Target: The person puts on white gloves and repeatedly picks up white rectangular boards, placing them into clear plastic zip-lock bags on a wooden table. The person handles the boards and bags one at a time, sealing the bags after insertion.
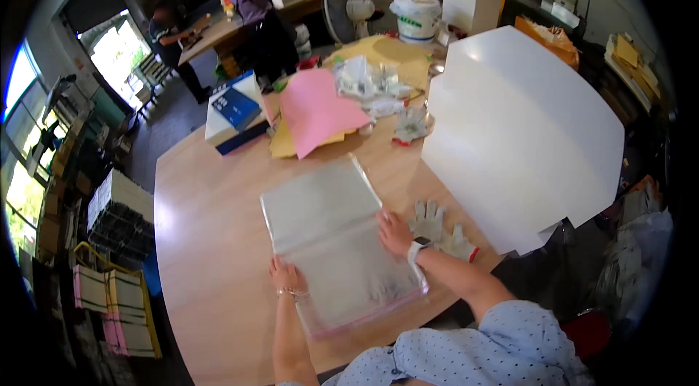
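Nearest, my left hand (284, 275) presses flat on the clear plastic bag stack's (331, 240) left edge; my right hand (395, 232) lies flat on its right edge, hands apart. Farther right, grey gloves (437, 226); beyond, pink paper (317, 109).

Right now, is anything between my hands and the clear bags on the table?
Nothing visible. The left hand rests on the left edge of the clear bags, and the right hand lies on their right edge. The grey gloves lie just right of the right hand, beside the bags, not in the way.
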A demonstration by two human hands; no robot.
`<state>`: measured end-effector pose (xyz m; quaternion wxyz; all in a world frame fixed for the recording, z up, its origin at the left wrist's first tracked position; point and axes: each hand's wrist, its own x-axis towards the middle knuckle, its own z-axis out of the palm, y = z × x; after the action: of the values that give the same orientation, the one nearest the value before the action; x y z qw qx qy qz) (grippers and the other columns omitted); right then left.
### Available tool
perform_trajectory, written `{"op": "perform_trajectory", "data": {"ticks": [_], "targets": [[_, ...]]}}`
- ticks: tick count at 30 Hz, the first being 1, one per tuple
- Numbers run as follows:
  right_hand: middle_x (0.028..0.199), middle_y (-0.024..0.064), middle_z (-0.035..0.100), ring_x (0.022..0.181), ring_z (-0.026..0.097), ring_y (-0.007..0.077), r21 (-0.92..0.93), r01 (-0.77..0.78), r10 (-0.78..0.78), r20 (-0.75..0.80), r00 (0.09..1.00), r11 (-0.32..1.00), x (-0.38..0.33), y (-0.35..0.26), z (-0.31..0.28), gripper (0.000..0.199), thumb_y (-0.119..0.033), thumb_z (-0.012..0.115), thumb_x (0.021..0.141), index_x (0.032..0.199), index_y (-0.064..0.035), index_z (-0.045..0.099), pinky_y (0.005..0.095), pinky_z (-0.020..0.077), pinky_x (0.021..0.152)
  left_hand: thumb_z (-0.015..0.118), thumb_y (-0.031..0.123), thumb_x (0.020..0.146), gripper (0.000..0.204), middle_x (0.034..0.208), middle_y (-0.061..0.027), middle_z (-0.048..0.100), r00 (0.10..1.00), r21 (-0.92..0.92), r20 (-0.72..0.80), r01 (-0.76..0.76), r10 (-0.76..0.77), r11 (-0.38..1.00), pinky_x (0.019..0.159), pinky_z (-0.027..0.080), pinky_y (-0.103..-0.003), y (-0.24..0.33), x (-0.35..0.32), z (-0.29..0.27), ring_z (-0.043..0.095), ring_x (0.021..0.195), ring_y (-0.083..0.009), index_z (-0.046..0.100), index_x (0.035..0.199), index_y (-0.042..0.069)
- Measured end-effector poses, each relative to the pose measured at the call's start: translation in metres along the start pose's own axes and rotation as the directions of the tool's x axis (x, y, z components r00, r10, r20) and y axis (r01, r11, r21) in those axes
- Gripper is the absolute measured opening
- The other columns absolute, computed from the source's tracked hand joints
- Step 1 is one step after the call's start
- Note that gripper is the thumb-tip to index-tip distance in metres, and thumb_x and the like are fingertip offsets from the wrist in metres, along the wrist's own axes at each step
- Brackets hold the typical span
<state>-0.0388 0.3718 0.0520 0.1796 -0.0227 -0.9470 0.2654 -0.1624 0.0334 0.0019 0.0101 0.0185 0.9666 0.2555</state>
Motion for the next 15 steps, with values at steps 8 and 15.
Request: {"op": "perform_trajectory", "data": {"ticks": [8,15], "targets": [[0.101,0.0142,0.061,0.093,0.06,0.0256,0.228,-0.318,0.275,0.203,0.94,0.92,0.065,0.074,0.019,0.031,-0.02,0.055,0.084,0.112,-0.005,0.054,0.0365,0.0484,0.074,0.064,0.021,0.077,0.067,0.137,-0.0209,0.038,0.99,-0.174,0.107,0.109,-0.091,0.979,0.105,0.029,-0.046,-0.012,0.005,0.009,0.036,0.125,-0.0381,0.035,0.133,-0.001],[0.09,0.0126,0.064,0.082,0.063,0.0301,0.57,-0.556,0.547,0.21,0.81,0.605,0.227,0.172,0.002,0.023,-0.014,0.056,0.082,0.102,-0.0037,0.057,0.0375,0.0495,0.069,0.069,0.013,0.07,0.069,0.139,-0.0211,0.034,0.914,-0.01,-0.164,-0.377,0.37,0.926,0.106,0.027,-0.047,0.074,0.082,-0.021,0.033,0.126,-0.04,0.038,0.131,0.0]]}}
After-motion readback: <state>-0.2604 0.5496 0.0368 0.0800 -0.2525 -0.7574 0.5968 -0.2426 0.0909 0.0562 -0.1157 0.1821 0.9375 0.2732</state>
